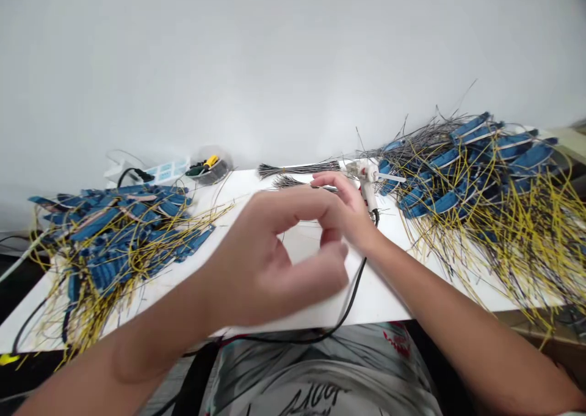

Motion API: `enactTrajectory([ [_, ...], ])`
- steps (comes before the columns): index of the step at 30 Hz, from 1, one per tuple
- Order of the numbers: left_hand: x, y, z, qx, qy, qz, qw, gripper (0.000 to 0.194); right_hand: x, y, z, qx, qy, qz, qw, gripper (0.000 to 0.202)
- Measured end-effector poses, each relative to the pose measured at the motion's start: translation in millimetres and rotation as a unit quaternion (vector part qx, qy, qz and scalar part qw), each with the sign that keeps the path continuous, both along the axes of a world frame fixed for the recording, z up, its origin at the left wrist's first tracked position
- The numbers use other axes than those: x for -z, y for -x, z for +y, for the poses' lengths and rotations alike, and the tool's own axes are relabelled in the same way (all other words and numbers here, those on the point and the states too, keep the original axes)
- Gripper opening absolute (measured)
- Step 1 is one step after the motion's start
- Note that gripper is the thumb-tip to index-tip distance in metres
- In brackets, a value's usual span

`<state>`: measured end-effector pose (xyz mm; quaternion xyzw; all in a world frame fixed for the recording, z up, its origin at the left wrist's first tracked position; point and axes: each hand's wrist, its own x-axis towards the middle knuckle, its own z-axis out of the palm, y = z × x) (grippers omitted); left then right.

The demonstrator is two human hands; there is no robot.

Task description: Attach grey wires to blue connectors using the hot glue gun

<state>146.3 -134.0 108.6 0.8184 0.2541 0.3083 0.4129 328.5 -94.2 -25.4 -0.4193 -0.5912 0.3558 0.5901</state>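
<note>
My left hand (284, 251) is raised over the white table, its fingers curled toward the thumb with a gap between them; nothing shows in it. Behind it, my right hand (345, 205) reaches toward the back, fingers apart and partly hidden by the left hand. Near its fingertips lie two bundles of thin dark wires, one (297, 169) at the back and one (286, 182) just in front. A white glue gun (367, 184) with a black cord stands just right of my right hand.
Piles of blue pieces with yellow and dark wires cover the table's left (110, 239) and right (480, 166). A round clear container (220, 169) holding yellow and green-handled tools sits at the back left, beside a white-and-blue box (167, 171). The cord (350, 306) crosses the white table's (379, 294) front edge.
</note>
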Motion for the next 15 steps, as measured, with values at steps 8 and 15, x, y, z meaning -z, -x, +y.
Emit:
enactTrajectory([
  [8, 63.1, -4, 20, 0.077, 0.348, -0.17, 0.919, 0.046, 2.1, -2, 3, 0.013, 0.002, -0.013, 1.0, 0.02],
  [15, 46.0, 1, -1, 0.169, 0.426, -0.186, 0.869, 0.066, 6.6, -1, 5, 0.001, -0.014, -0.035, 0.999, 0.02],
])
